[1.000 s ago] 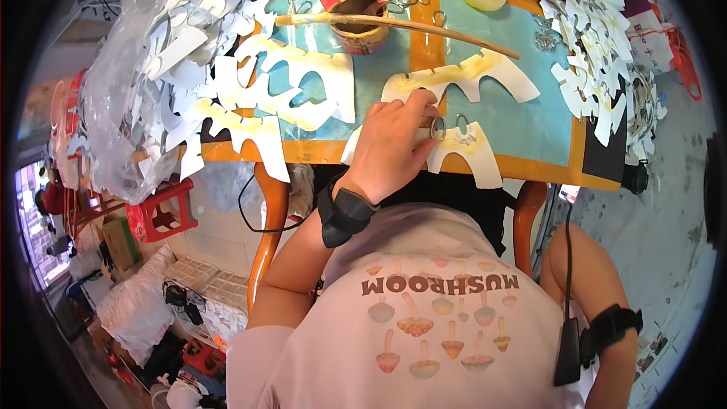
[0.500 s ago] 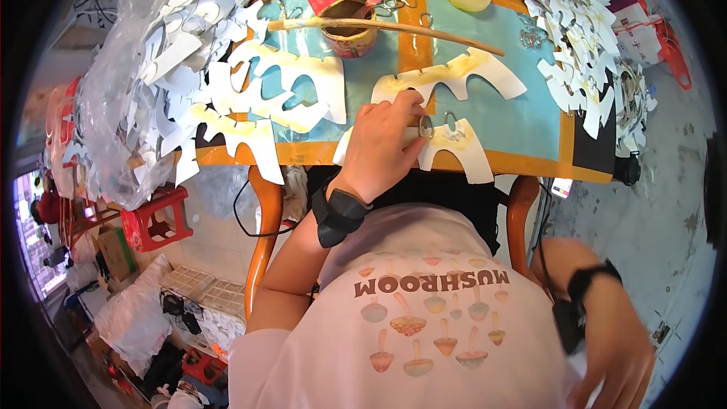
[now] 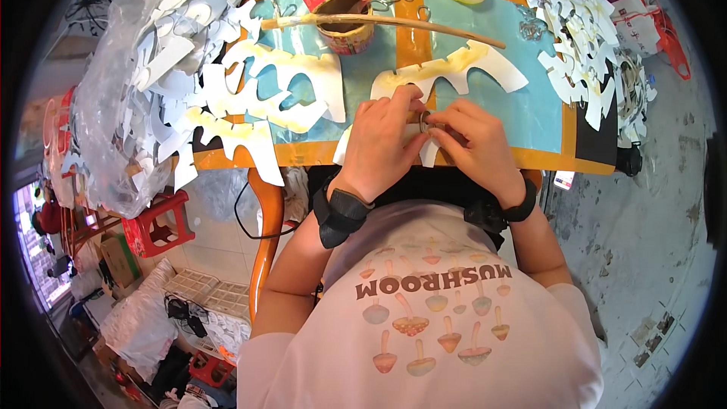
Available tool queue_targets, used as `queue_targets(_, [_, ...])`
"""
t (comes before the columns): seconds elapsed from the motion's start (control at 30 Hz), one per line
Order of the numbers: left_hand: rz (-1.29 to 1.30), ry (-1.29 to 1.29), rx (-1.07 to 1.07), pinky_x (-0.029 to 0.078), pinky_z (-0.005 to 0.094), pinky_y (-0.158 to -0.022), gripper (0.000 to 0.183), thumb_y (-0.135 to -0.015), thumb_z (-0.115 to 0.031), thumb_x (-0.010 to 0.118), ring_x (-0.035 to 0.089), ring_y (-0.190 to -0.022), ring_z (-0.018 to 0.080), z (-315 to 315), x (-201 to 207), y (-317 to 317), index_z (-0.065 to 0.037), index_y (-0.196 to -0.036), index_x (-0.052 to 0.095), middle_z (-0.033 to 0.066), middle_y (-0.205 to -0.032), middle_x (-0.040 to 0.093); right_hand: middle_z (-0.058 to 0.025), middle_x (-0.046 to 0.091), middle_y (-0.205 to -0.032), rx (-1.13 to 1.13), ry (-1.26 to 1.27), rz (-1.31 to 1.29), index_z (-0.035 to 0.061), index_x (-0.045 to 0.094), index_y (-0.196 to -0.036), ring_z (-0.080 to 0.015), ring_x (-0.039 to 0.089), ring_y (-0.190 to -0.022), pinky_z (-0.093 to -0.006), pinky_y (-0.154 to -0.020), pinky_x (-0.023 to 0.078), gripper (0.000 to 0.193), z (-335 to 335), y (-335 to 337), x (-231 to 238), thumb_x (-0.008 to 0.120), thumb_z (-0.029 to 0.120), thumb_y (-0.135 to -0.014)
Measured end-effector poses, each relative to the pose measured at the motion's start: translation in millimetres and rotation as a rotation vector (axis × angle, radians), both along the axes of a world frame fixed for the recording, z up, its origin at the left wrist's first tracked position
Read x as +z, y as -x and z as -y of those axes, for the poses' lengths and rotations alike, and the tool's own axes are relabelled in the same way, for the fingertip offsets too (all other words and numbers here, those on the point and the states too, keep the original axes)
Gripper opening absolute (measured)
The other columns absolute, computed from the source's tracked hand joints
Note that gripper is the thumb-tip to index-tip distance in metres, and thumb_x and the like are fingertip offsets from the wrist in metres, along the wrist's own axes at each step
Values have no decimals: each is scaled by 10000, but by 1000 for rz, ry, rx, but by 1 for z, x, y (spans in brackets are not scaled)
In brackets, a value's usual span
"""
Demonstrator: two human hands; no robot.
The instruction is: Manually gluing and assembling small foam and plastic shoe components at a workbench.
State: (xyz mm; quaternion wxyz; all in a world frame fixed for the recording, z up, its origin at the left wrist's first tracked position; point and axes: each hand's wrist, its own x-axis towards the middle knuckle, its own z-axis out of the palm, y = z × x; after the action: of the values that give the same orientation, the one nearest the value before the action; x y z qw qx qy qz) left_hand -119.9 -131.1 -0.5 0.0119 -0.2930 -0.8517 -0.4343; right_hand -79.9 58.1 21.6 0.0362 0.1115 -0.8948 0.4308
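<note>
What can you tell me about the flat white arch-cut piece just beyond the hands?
The flat white arch-cut piece looks like stiff card or plastic. Small notches break its far edge, which bears a yellowish smear; a wide arch is cut into its near edge. It lies on the blue-and-orange tabletop, its lower left overlapped by the person's left hand; whether they touch, I cannot tell.
</note>
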Motion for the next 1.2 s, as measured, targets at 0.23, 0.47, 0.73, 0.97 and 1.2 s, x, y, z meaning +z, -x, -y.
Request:
queue_targets(0.23, [7, -12, 6, 451, 373, -856, 532, -748, -42, 815, 691, -862, 237, 1, 1, 0, -76, -1208, 549, 44, -1071, 721, -109, 616, -855, 31, -41, 19, 30, 669, -919, -324, 637, -725, -394, -626, 498, 76, 0, 6, -3, 706, 88, -887])
queue_targets(0.47, [-50, 47, -11, 457, 387, -845, 420, -752, -58, 803, 667, -909, 256, 0, 7, 0, -108, -1122, 611, 46, -1000, 711, -95, 582, -889, 108, -138, -187, 44, 621, -941, -320, 627, -683, -408, -582, 479, 67, -2, 1, -13, 672, 66, -902])
queue_targets(0.73, [-191, -31, -32, 450, 398, -854, 134, -761, -71, 769, 630, -878, 257, 2, -5, -1, -95, -869, 692, 49, -1004, 706, -96, 584, -886, 140, -195, -257, 47, 628, -962, -299, 620, -658, -384, -559, 478, 128, -6, -4, -17, 712, 55, -865])
queue_targets(0.97, [-257, 113, -15, 434, 454, -985, 171, -689, -39, 732, 624, -898, 234, 3, -3, -10, -116, -838, 699, 24, -1097, 703, -101, 602, -915, 47, 125, 32, 36, 677, -1020, -290, 611, -680, -361, -596, 497, 204, -16, -6, -5, 717, -8, -825])
queue_targets(1.2, [-284, 123, 23, 402, 494, -1052, 182, -694, -44, 733, 617, -891, 227, 2, -6, -13, -134, -849, 699, -3, -1110, 701, -79, 610, -937, 149, -1, -111, 51, 701, -985, -294, 644, -754, -380, -635, 517, 169, -10, 8, -8, 714, 1, -824])
